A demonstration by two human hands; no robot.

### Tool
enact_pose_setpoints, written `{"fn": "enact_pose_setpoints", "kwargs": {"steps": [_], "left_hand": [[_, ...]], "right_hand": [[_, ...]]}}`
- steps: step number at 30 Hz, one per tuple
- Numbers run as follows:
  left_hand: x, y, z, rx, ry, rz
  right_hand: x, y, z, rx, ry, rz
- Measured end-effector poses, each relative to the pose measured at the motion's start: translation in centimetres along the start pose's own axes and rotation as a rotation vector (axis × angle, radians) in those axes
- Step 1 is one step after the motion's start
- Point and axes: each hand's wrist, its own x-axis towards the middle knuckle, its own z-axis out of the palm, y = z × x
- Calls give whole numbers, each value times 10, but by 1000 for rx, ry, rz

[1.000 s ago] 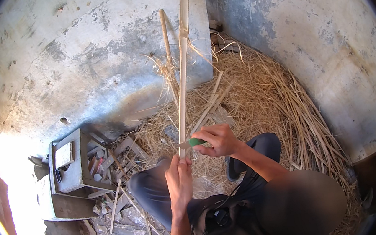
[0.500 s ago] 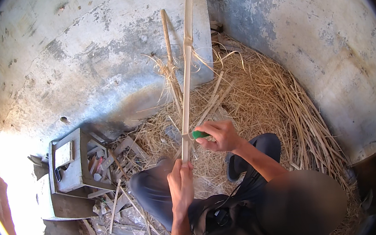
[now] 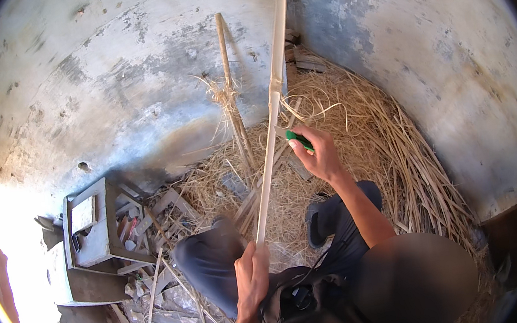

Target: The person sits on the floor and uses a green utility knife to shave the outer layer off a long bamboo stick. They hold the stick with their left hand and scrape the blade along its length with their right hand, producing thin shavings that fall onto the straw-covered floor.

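Two weathered walls of chipped white and blue-grey plaster (image 3: 122,62) meet at the far side of the room I am watching through the head camera. Below them, from the middle to the right, spreads a large heap of dry golden straw and thin loose stalks (image 3: 387,123). At the near side I see the person's bent legs in dark trousers (image 3: 212,258), knees apart. To the left stands a worn grey wooden box-shaped piece of furniture (image 3: 110,240), tilted in my curved view, with scraps of wood and rubble (image 3: 179,308) around and nearer than it.

Between the knees, a long, pale, channel-shaped strip of split cane (image 3: 267,176) slants up from the near middle toward the far corner, a knobbly joint partway along and thin curled shavings (image 3: 328,109) to the right of that joint. Left of its far half, a slim brown upright stick (image 3: 223,48) stands by the wall, with frayed fibres (image 3: 223,96) around its middle.

I see the left hand (image 3: 253,275) clasped around the strip's near end. The right hand (image 3: 320,152), farther along and to the right, grips a small knife with a green handle (image 3: 299,141); its blade reaches the strip's right side, though I cannot tell whether it cuts in
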Motion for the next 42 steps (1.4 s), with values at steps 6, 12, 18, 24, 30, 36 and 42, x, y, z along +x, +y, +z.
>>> {"fn": "enact_pose_setpoints", "kwargs": {"steps": [6, 12, 18, 24, 30, 36, 42], "left_hand": [[9, 2, 0, -30, 4, 101], [28, 16, 3, -139, -40, 33], [40, 30, 3, -395, -165, -13], [44, 25, 7, -236, -67, 91], [39, 41, 9, 139, 116, 214], [41, 51, 11, 186, 199, 299], [41, 56, 10, 142, 181, 319]], "right_hand": [[-26, -9, 24, 119, -116, 38], [-45, -31, 45, 244, -158, -159], [-50, -36, 49, 282, -216, -250], [-50, -40, 47, 234, -214, -236], [-43, -40, 40, 119, -192, -300], [-44, -44, 39, 90, -243, -363], [-46, -44, 44, 82, -224, -354]]}}
